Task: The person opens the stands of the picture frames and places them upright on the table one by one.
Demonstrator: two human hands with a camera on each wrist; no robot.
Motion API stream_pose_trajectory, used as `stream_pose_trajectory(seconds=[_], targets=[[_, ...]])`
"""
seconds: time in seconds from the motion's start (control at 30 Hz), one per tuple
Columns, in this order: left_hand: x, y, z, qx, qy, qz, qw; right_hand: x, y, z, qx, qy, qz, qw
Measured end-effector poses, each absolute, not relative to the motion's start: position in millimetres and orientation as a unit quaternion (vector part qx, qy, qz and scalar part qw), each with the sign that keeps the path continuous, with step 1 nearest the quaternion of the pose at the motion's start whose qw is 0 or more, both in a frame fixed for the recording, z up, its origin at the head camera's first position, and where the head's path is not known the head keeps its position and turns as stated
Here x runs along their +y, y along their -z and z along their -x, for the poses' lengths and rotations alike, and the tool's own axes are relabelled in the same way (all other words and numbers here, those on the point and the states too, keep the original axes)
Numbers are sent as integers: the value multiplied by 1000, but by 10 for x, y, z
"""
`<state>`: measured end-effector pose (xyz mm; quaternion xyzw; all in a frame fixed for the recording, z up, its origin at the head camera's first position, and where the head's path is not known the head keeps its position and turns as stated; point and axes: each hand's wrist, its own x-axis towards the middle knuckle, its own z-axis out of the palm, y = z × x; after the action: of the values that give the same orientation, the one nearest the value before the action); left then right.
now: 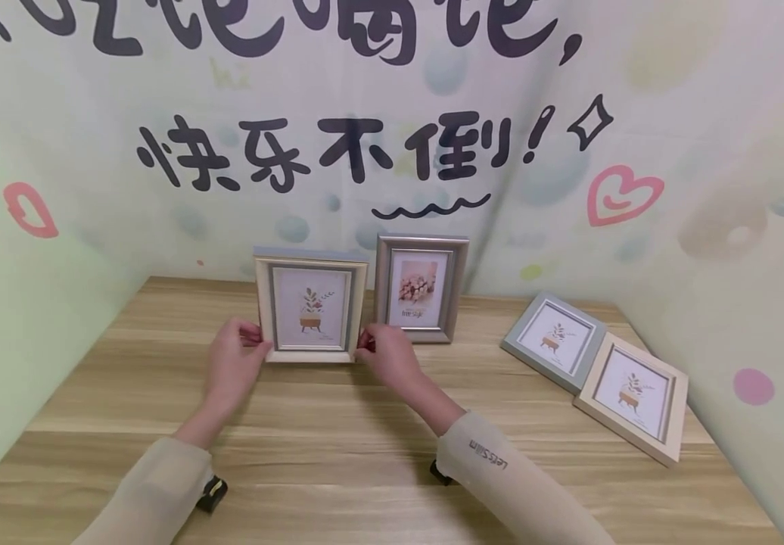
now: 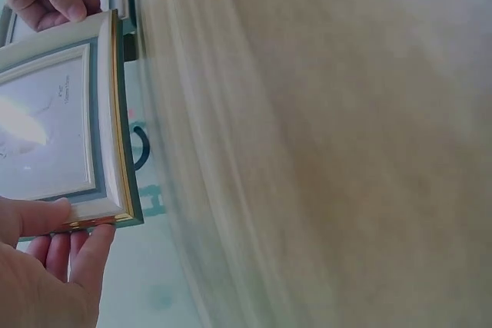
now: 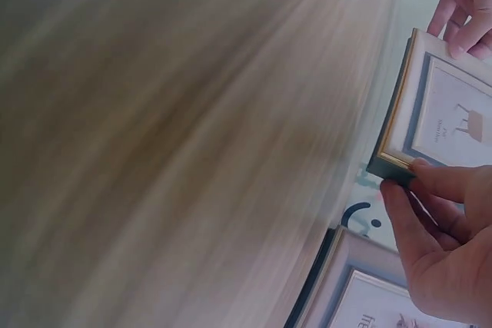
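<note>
Left hand (image 1: 234, 356) and right hand (image 1: 385, 352) are pinching the cream square wooden picture frame (image 1: 311, 307) upright on the wooden bench (image 1: 337, 424), looks like positioning it, so steadying before letting go.

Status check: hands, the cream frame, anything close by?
Left hand and right hand pinch cream frame, upright on table. Silver frame close behind-right.

A light wood-grain counter (image 1: 378, 446) carries four picture frames. A cream square frame with a plant print (image 1: 311, 308) stands upright near the back, a silver upright frame (image 1: 421, 288) just beside it. At the right, a grey-green frame (image 1: 554, 341) and a cream frame (image 1: 632, 396) lie flat, touching.
</note>
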<state>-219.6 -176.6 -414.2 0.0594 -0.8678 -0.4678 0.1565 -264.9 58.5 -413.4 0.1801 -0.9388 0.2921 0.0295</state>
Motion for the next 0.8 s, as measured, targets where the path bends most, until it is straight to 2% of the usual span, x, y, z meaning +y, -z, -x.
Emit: stream_pose_trajectory(seconds=[0.3, 0.8], targets=[[-1697, 4180, 2315, -871, 472, -52, 126, 650, 4154, 2654, -955, -249, -162, 2], [-1708, 4214, 2367, -890, 442, -50, 97, 713, 4112, 2617, -961, -214, -175, 10]])
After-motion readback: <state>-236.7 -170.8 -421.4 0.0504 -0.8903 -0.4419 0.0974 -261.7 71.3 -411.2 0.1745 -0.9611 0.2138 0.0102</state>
